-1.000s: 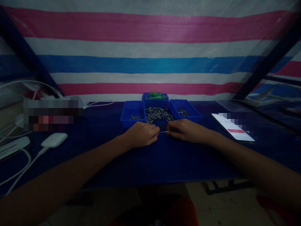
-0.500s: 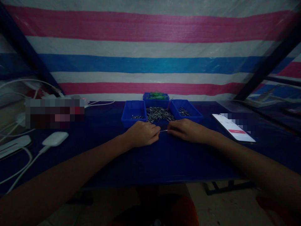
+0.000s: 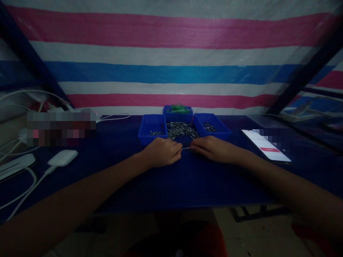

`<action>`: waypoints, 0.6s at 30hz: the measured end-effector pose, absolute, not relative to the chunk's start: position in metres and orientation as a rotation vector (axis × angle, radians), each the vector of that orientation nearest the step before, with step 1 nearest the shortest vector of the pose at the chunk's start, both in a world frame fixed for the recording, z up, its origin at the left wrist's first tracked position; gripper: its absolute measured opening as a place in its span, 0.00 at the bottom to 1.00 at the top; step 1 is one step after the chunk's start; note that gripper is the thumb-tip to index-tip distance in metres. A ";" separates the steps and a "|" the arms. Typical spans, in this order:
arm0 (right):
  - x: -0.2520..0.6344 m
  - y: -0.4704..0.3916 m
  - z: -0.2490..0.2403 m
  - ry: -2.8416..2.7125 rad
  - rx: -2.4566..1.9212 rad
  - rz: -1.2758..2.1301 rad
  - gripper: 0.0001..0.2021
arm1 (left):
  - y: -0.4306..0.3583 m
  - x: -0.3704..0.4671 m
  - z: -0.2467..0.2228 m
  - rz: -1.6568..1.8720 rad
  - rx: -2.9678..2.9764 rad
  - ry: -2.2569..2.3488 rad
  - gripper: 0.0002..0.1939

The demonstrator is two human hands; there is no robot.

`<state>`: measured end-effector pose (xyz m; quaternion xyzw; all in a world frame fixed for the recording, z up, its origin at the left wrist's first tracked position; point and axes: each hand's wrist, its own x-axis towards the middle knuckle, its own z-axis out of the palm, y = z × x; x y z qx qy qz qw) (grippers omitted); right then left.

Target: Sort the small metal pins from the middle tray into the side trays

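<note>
A thin, shiny metal rod (image 3: 185,148) spans the small gap between my two hands, low over the table. My left hand (image 3: 164,152) has its fingers closed on the left end. At the right end, my right hand (image 3: 209,148) pinches it between fingertips and thumb. Both ends are hidden in the fingers, so its exact kind is unclear. Just beyond the hands lies a heap of loose slim metal pieces (image 3: 180,129). A blue bin (image 3: 152,121) with some such pieces stands to the left of the heap, and another blue bin (image 3: 218,125) with several stands to the right.
Behind the heap is a smaller blue bin (image 3: 178,116) holding green material (image 3: 179,108). A lit phone (image 3: 265,145) lies to the right on the blue table (image 3: 187,185). A white charger (image 3: 63,158) and cables are at left. Striped sheeting (image 3: 171,73) hangs behind.
My right hand has shifted very slightly left along the rod, its fingers lying straighter, and the gap between the hands is a little narrower. My left hand stays in place.
</note>
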<state>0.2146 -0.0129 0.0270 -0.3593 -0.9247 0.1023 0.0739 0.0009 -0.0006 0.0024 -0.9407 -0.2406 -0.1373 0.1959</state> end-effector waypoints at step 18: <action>0.218 -0.011 0.026 -2.756 -1.042 0.300 0.06 | 0.002 0.000 0.001 -0.387 -2.667 -0.659 0.11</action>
